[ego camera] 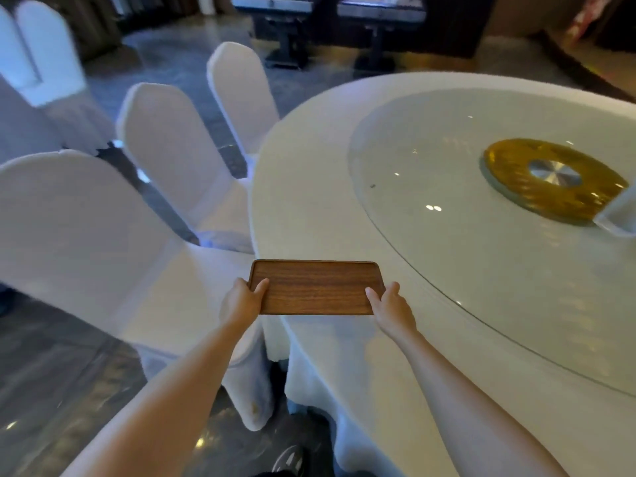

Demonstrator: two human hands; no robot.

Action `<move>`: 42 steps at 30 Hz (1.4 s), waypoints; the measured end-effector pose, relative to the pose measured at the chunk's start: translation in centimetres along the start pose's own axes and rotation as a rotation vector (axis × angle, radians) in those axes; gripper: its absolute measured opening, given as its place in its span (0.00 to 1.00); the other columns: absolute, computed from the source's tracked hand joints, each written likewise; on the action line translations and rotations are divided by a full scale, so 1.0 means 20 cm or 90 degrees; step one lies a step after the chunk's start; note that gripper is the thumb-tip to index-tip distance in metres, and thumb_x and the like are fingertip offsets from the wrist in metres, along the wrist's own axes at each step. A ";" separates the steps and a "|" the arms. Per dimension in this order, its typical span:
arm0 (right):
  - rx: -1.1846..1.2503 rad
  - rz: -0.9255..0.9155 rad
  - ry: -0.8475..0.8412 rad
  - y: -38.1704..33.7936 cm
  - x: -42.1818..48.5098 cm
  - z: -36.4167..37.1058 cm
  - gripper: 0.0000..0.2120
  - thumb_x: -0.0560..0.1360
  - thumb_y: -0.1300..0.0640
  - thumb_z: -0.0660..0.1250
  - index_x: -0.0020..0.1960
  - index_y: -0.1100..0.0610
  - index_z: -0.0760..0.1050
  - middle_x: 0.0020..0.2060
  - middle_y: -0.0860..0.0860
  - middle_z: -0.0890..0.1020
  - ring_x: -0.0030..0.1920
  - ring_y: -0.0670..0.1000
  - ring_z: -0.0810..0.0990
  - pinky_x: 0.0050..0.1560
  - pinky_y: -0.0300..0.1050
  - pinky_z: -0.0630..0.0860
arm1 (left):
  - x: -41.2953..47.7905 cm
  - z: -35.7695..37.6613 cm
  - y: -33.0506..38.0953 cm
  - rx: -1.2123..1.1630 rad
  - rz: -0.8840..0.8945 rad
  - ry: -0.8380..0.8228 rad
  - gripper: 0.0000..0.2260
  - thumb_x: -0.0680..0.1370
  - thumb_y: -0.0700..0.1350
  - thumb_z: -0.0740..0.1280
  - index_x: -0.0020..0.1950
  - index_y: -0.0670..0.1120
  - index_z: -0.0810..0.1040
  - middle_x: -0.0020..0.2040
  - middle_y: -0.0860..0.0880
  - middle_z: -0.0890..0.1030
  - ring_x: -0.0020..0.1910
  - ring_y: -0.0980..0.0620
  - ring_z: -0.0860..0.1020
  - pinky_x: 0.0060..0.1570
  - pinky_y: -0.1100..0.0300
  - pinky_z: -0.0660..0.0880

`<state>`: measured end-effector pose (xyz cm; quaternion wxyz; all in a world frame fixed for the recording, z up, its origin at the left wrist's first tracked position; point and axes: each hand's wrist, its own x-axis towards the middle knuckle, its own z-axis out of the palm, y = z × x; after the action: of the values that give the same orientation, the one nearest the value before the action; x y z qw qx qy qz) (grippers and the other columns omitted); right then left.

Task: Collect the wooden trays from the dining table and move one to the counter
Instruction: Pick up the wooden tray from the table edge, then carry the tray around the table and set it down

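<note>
Both hands grip one wooden tray (315,287) by its short ends: the left hand (242,299) has its thumb hooked over the left rim, and the right hand (390,304) has its thumb laid on the right rim, with the remaining fingers hidden beneath. Both forearms are bare. Whether the tray rests on the cloth or is held just above it cannot be told; it sits level at the near-left edge of the surface (309,201), its left end out past that edge. That surface is a large round table under a white cloth that hangs in folds toward the floor. A wide glass turntable (430,173) lies on top, with a gold ring (550,180) around a metal hub at its centre, and a pale translucent object (616,211), cut off by the right border, sits just beside the ring. Three chairs in white covers (86,242) stand along the left side of the surface, with more behind them. Dark glossy flooring (62,390) reflects ceiling lights, and other furniture on dark pedestal bases (289,39) stands at the back.
</note>
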<state>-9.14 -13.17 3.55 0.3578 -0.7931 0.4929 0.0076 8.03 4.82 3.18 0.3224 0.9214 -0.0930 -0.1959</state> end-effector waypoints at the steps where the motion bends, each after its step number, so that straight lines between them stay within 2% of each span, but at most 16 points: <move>1: -0.001 -0.025 -0.006 -0.07 0.00 0.02 0.23 0.79 0.46 0.53 0.64 0.63 0.61 0.59 0.61 0.77 0.58 0.63 0.77 0.52 0.53 0.73 | 0.01 -0.07 -0.02 -0.004 -0.008 0.025 0.17 0.79 0.55 0.59 0.46 0.40 0.66 0.35 0.49 0.70 0.41 0.45 0.72 0.40 0.54 0.67; 4: 0.001 -0.097 -0.026 -0.29 -0.01 0.09 0.22 0.79 0.46 0.54 0.63 0.63 0.62 0.58 0.61 0.78 0.56 0.62 0.77 0.49 0.51 0.72 | 0.01 -0.29 -0.10 -0.024 -0.038 0.091 0.17 0.79 0.55 0.59 0.45 0.41 0.67 0.37 0.46 0.73 0.44 0.41 0.75 0.41 0.54 0.68; 8: -0.001 -0.180 -0.054 -0.59 -0.08 0.21 0.22 0.79 0.46 0.53 0.63 0.62 0.62 0.57 0.61 0.78 0.55 0.62 0.78 0.44 0.47 0.70 | 0.00 -0.60 -0.24 -0.054 -0.070 0.182 0.17 0.78 0.55 0.61 0.44 0.41 0.67 0.49 0.37 0.79 0.52 0.38 0.77 0.47 0.51 0.71; 10: -0.004 -0.218 -0.064 -0.76 -0.13 0.29 0.21 0.79 0.46 0.53 0.63 0.62 0.63 0.56 0.60 0.78 0.54 0.61 0.78 0.44 0.46 0.69 | -0.02 -0.76 -0.32 -0.071 -0.080 0.217 0.16 0.79 0.54 0.61 0.45 0.41 0.66 0.48 0.37 0.77 0.54 0.37 0.77 0.49 0.51 0.71; 12: -0.006 -0.258 -0.075 -0.92 -0.19 0.37 0.21 0.79 0.47 0.53 0.63 0.62 0.63 0.57 0.60 0.78 0.55 0.62 0.77 0.45 0.47 0.69 | -0.03 -0.92 -0.41 -0.083 -0.092 0.247 0.16 0.79 0.53 0.61 0.45 0.41 0.66 0.47 0.38 0.77 0.54 0.37 0.76 0.48 0.52 0.69; 15: -0.009 -0.314 -0.098 -1.20 -0.30 0.54 0.22 0.79 0.47 0.54 0.63 0.63 0.64 0.58 0.61 0.77 0.57 0.63 0.76 0.49 0.50 0.71 | -0.04 -1.16 -0.61 -0.084 -0.129 0.296 0.17 0.79 0.55 0.60 0.47 0.40 0.68 0.53 0.37 0.79 0.54 0.38 0.77 0.45 0.53 0.68; 20: -0.017 -0.390 -0.145 -1.66 -0.56 0.92 0.23 0.79 0.46 0.54 0.64 0.64 0.64 0.61 0.62 0.76 0.60 0.63 0.75 0.56 0.51 0.71 | -0.04 -1.63 -1.03 -0.093 -0.201 0.364 0.23 0.78 0.57 0.60 0.59 0.38 0.72 0.56 0.39 0.79 0.55 0.40 0.77 0.45 0.54 0.69; 22: -0.022 -0.417 -0.174 -1.84 -0.67 1.08 0.23 0.79 0.46 0.54 0.65 0.63 0.64 0.61 0.62 0.76 0.60 0.62 0.75 0.57 0.52 0.71 | -0.04 -1.82 -1.22 -0.100 -0.220 0.383 0.23 0.78 0.57 0.60 0.59 0.38 0.72 0.56 0.39 0.79 0.55 0.40 0.77 0.45 0.54 0.69; 28: -0.030 -0.506 -0.225 -2.30 -0.94 1.51 0.19 0.79 0.46 0.54 0.59 0.60 0.65 0.54 0.60 0.79 0.53 0.60 0.78 0.49 0.49 0.72 | -0.06 -2.26 -1.67 -0.100 -0.274 0.432 0.23 0.78 0.58 0.60 0.58 0.38 0.72 0.55 0.40 0.79 0.54 0.41 0.77 0.44 0.55 0.69; 31: -0.031 -0.532 -0.245 -2.48 -1.01 1.68 0.18 0.79 0.46 0.54 0.59 0.60 0.66 0.53 0.60 0.80 0.50 0.58 0.78 0.50 0.50 0.73 | -0.04 -2.41 -1.83 -0.116 -0.298 0.450 0.23 0.78 0.57 0.60 0.59 0.38 0.71 0.56 0.40 0.79 0.55 0.41 0.77 0.44 0.55 0.69; 35: -0.053 -0.550 -0.261 -2.72 -1.05 1.89 0.22 0.79 0.45 0.54 0.65 0.60 0.64 0.58 0.60 0.78 0.57 0.61 0.77 0.57 0.53 0.72 | 0.06 -2.58 -2.00 -0.130 -0.330 0.470 0.23 0.78 0.57 0.60 0.60 0.38 0.71 0.57 0.39 0.79 0.56 0.40 0.77 0.46 0.54 0.69; 42: -0.060 -0.587 -0.299 -3.23 -0.93 2.26 0.20 0.79 0.45 0.54 0.62 0.59 0.65 0.54 0.58 0.79 0.54 0.59 0.79 0.56 0.56 0.75 | 0.45 -2.88 -2.22 -0.127 -0.365 0.502 0.25 0.78 0.57 0.60 0.64 0.37 0.70 0.60 0.38 0.78 0.59 0.38 0.76 0.50 0.53 0.70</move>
<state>47.62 43.89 12.95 0.3889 -0.9200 -0.0024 0.0488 42.40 68.68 13.83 0.3528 0.8785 0.3122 0.0786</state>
